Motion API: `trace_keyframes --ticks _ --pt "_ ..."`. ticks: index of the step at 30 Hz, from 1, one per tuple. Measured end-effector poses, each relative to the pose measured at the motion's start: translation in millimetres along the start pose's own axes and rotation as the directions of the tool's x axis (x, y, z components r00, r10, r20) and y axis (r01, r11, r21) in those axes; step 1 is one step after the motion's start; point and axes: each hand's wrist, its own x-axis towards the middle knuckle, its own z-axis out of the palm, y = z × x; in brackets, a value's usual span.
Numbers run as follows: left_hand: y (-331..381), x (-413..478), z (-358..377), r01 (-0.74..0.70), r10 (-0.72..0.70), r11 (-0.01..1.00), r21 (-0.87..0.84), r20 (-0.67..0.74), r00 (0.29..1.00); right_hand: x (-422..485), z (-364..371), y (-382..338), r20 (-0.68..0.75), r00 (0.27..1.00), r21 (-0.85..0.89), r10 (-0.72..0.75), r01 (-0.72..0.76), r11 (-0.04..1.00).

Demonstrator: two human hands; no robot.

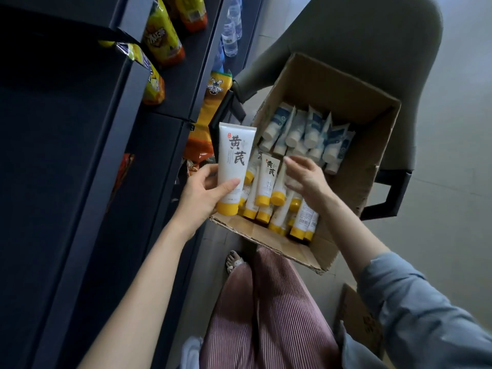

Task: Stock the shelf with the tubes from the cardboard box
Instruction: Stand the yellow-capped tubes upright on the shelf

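Observation:
My left hand (203,194) grips a white tube with a yellow cap (234,161), held upright beside the left rim of the open cardboard box (354,102). Inside the box lie several white tubes with yellow caps (266,187) near me and several blue-and-white tubes (308,131) farther back. My right hand (306,177) reaches into the box and its fingers touch one yellow-capped tube (279,182); whether they close round it I cannot tell. The dark shelf (66,155) stands to my left.
The box rests on a grey chair (372,35). Yellow snack bags (162,35) and water bottles (231,30) fill the farther shelf levels. Another piece of cardboard (356,318) lies on the floor at lower right. My legs in striped trousers (266,315) are below.

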Motion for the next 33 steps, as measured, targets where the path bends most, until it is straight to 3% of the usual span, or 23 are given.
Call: trace_keyframes --ticks 4,7,18,22,26,33 --pt "-7.0 6.6 -9.7 0.018 -0.018 1.000 0.006 -0.055 0.998 17.9 24.3 33.9 -0.006 0.996 -0.179 0.091 -0.090 0.980" --pt "-8.3 10.8 -16.8 0.029 -0.028 1.000 0.006 -0.071 0.997 31.5 36.8 52.9 -0.020 0.997 -0.298 0.073 -0.076 0.952" --pt "-13.7 23.1 -33.7 0.051 -0.056 0.998 -0.040 -0.134 0.989 77.4 46.7 64.4 -0.202 0.975 -0.400 0.093 -0.169 0.901" --pt "-10.1 24.2 -33.7 0.045 -0.053 0.998 -0.052 -0.153 0.987 81.2 50.2 69.8 -0.191 0.980 -0.540 0.056 -0.153 0.827" --pt "-5.3 19.9 -33.7 0.034 -0.047 0.996 -0.079 -0.170 0.984 90.4 53.0 69.4 -0.214 0.972 -0.518 0.093 -0.194 0.833" --pt "6.5 7.4 -38.3 -0.024 -0.008 0.991 -0.132 -0.236 0.972 91.9 61.0 59.0 -0.111 0.967 -0.467 0.231 -0.256 0.846"
